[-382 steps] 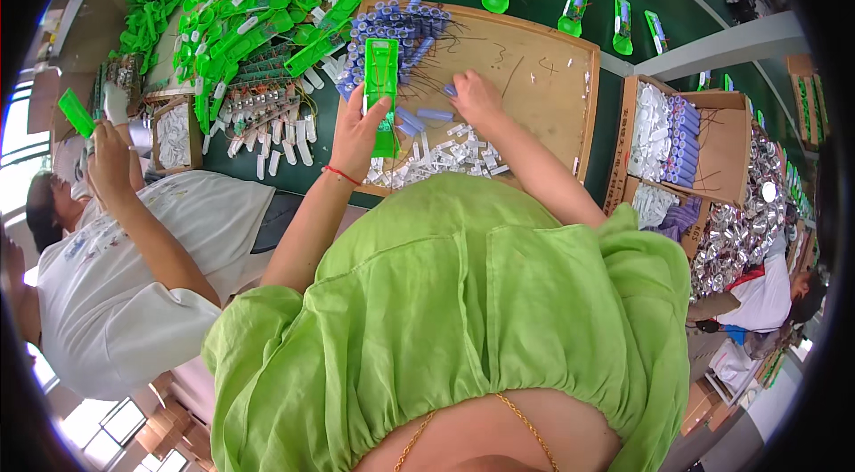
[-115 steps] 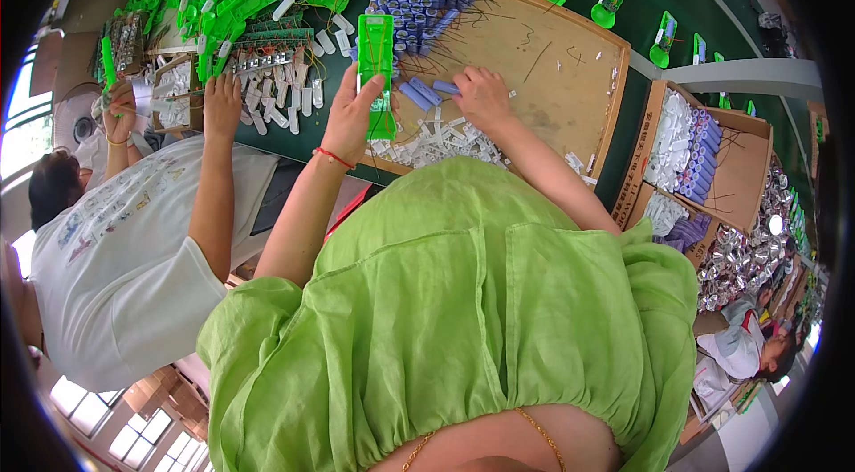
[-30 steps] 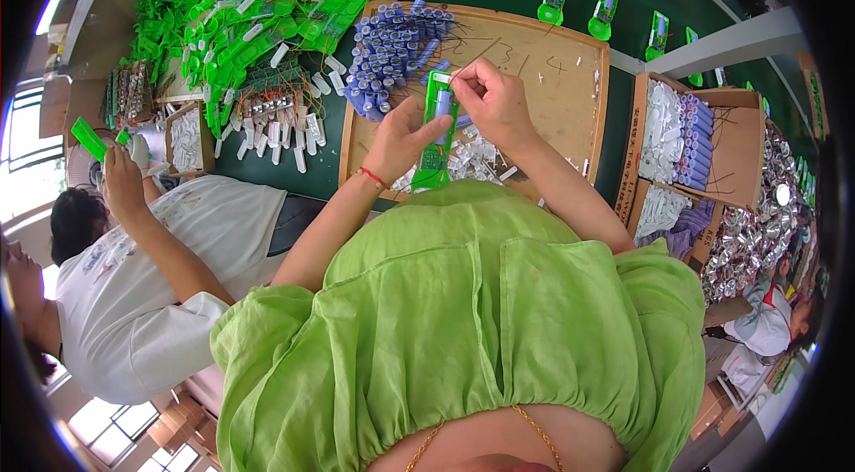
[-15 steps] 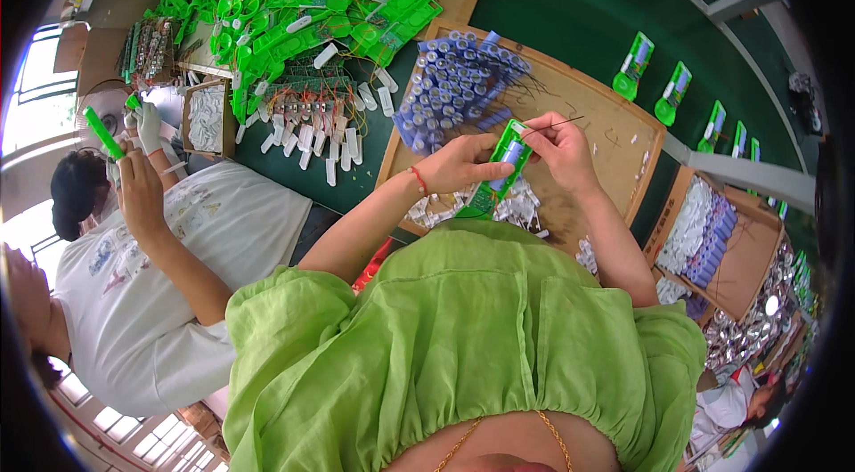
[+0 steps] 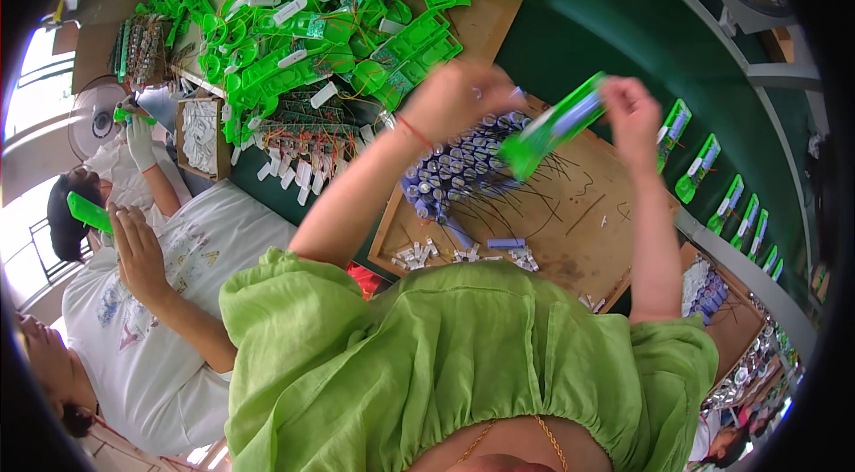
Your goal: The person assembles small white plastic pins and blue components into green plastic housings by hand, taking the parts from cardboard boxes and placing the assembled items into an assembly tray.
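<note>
My right hand [image 5: 634, 120] is closed on the end of a green plastic housing [image 5: 539, 141] with a purple battery cell [image 5: 577, 113] in it. The housing tilts in the air above the tray's far right side, blurred by motion. My left hand [image 5: 454, 102] reaches over the far edge of a pile of purple battery cells [image 5: 459, 160], close to the heap of green housings [image 5: 338, 36]. Purple patches show at its fingertips. Its fingers are smeared, so whether it grips a cell cannot be made out. Dark thin wires trail from the pile.
The wooden tray [image 5: 588, 236] also holds small white parts [image 5: 512, 256]. Green housings with cells [image 5: 699, 167] stand in a row on the right. Circuit boards with white tabs [image 5: 307, 138] lie left. A carton [image 5: 730, 316] stands right. A co-worker in white [image 5: 178, 294] sits at left.
Both hands have moved away from my body and apart. My left hand has let go of the green housing and gone to the cell pile; my right hand has carried the housing up and right.
</note>
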Demonstrator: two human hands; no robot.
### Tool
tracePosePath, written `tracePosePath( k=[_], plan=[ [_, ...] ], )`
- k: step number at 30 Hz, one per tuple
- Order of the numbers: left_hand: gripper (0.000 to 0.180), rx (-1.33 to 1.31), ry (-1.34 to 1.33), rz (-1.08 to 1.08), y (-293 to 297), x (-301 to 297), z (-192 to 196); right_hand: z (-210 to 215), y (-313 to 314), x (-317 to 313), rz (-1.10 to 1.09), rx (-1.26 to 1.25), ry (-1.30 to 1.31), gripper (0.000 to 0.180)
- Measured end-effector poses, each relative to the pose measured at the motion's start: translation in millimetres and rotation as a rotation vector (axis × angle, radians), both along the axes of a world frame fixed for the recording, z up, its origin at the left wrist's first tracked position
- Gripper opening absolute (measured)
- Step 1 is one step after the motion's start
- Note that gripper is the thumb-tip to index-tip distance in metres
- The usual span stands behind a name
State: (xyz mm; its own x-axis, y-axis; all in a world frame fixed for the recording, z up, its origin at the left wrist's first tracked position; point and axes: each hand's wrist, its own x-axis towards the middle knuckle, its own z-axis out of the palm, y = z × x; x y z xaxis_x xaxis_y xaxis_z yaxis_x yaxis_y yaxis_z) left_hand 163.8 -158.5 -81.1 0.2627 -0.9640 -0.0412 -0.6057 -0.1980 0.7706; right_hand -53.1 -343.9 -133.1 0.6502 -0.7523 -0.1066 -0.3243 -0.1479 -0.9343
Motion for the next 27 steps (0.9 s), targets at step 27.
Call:
tracePosePath(
  k=[27],
  plan=[
    [0.029, -0.274, 0.986, 0.492, 113.4, -14.0, 124.2, 104.7, 163.3, 33.8, 0.454, -0.442, -0.322, 0.085]
  ],
)
